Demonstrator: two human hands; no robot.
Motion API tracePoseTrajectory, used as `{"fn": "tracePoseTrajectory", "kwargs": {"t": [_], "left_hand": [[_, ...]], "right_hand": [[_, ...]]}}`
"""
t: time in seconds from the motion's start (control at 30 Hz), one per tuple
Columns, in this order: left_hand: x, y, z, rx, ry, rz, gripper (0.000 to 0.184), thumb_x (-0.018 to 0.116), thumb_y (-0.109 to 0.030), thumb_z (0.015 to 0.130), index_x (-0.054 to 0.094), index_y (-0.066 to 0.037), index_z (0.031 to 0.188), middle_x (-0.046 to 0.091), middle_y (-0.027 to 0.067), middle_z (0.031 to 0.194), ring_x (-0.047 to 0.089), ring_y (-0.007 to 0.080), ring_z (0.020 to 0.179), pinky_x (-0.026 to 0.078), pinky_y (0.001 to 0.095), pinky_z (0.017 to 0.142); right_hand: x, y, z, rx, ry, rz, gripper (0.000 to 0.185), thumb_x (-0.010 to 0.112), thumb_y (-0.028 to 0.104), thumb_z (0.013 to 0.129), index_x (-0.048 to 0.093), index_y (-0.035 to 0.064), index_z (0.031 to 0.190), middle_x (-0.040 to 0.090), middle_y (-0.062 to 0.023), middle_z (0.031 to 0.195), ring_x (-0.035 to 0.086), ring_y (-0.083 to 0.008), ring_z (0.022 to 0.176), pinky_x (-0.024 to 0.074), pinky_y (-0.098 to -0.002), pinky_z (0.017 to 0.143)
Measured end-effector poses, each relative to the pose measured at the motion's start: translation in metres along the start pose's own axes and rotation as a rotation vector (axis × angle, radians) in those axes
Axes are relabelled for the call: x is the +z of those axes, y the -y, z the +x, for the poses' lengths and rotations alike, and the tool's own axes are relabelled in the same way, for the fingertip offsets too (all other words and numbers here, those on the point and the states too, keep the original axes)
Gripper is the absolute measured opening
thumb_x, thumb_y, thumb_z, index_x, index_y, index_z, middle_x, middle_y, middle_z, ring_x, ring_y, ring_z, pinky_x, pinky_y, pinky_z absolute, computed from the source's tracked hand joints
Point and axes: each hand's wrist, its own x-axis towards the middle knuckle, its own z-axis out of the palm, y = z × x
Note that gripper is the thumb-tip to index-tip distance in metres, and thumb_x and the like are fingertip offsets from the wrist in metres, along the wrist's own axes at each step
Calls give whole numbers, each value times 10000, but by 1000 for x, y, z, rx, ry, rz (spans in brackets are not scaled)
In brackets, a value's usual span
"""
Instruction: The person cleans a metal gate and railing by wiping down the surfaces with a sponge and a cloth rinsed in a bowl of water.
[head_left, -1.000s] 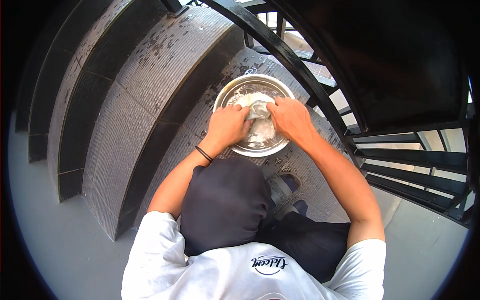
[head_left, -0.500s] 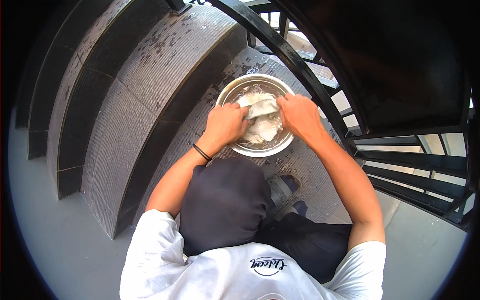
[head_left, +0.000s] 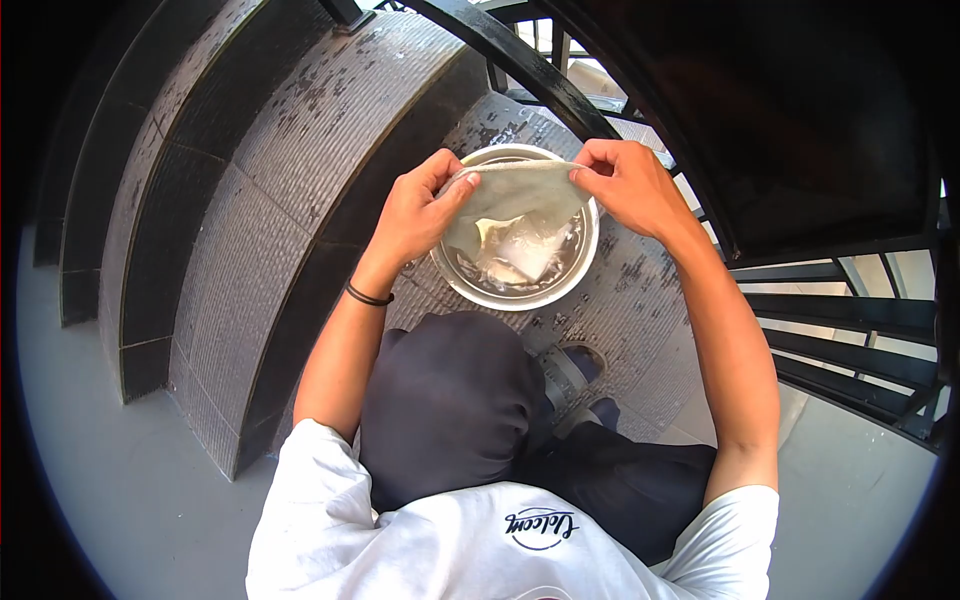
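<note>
A thin, pale wet cloth is stretched between my two hands over a round metal basin. My left hand pinches its left upper corner between thumb and fingers, at the basin's upper left rim. The right upper corner is pinched in my right hand, by the upper right rim. Below the held edge, the cloth hangs down into the basin. Water and a lighter piece of cloth show inside; where one cloth ends and the other begins is hard to tell.
The basin rests on a ribbed, wet grey step. Curved dark-edged stairs rise to the left. A black metal railing runs close behind and right of the basin. My sandalled foot is just below it.
Both hands have moved up and apart. The cloth, bunched low in the basin before, is now lifted and spread open between them.
</note>
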Motion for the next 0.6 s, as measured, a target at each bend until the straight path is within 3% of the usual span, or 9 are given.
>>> {"fn": "tracePoseTrajectory", "kwargs": {"t": [0.07,0.1,0.17,0.2,0.27,0.43,0.5,0.6], "left_hand": [[-6,-20,-2,-34,33,3,219,665,-207,961,568,-40,857,507,-53,673,405,18,628,327,228,546],[-8,-29,-4,-71,65,4,201,655,-187,976,555,-56,860,524,-81,700,415,-4,640,324,202,550],[-9,-39,-7,-75,56,49,178,674,-163,962,567,-58,867,561,-78,716,441,-12,643,327,189,547],[-7,-44,-9,-89,48,-47,190,690,-182,948,580,-50,865,581,-57,694,449,-4,609,332,193,531],[-2,-57,-13,-104,44,-140,206,706,-200,934,594,-42,864,601,-35,672,458,4,574,338,197,515],[9,-84,-13,-211,94,-425,184,709,-214,931,606,-62,917,651,-5,699,527,9,536,334,165,466],[8,-90,-13,-230,125,-412,189,711,-216,928,616,-55,951,659,1,718,564,18,613,372,176,507],[8,-87,-13,-136,110,-330,220,729,-200,890,635,-34,1001,665,20,786,586,27,706,419,184,585]], "right_hand": [[-8,6,-4,22,48,91,184,652,210,884,695,31,879,625,-7,710,558,-82,671,447,-275,638],[-8,7,-5,22,45,93,184,652,210,884,695,31,879,625,-7,710,558,-82,671,447,-275,638],[-5,10,-7,14,33,203,217,645,219,827,688,31,928,661,-61,737,632,-172,684,492,-343,660],[-4,14,-8,15,30,205,217,645,219,827,688,31,928,661,-61,737,632,-172,684,492,-343,660],[0,25,-10,-50,88,241,102,647,108,880,634,21,931,598,5,741,564,-72,696,442,-250,641],[21,43,-16,-166,123,424,207,673,86,859,580,34,1036,605,-9,801,553,-84,753,448,-259,679],[19,49,-23,-217,127,291,380,712,220,797,602,3,1089,685,-153,985,672,-283,903,523,-374,812],[23,46,-14,-161,95,308,321,729,187,807,622,-7,1040,695,-155,923,680,-279,843,525,-373,772]]}}
